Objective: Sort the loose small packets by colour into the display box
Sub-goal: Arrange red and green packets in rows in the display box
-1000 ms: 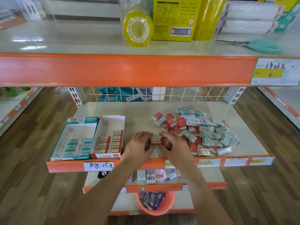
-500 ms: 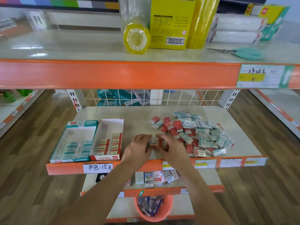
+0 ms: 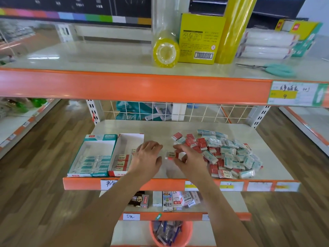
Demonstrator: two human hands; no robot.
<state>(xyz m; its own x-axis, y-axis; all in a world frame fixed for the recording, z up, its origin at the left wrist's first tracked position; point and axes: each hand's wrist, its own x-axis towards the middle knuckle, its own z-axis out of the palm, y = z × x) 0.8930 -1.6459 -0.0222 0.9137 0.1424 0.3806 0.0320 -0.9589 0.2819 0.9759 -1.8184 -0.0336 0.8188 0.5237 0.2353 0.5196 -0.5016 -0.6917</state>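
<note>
Your right hand (image 3: 191,162) pinches a red packet (image 3: 172,155) between thumb and fingertips, holding it just above the shelf (image 3: 178,127), between the pile (image 3: 222,154) and the red box (image 3: 124,157). Your left hand (image 3: 147,157) lies beside it with its fingers spread and fairly straight, gripping nothing, partly over the red box's right wall.

The step in hand looks like passing this packet across to the red box. If you hand it over, take it by its short ends, so the printed face stays up and it lines up with the rows already laid there. Those rows fill the near part of the red box; the far part shows bare white floor, so set the packet flat, tight against the last row, not dropped loose on top.

Keep the colours apart: the teal box (image 3: 92,157) stands touching the red one on its left, and only a thin wall divides them. Lower the packet well inside the red walls before you let go.

The packets look film-wrapped and slippery, so hold lightly but squarely; a corner pinch may let one twist.

Much is left to do: the pile to the right holds red and teal packets mixed. Picking from its near edge should keep it from sliding toward the shelf's front lip.
</note>
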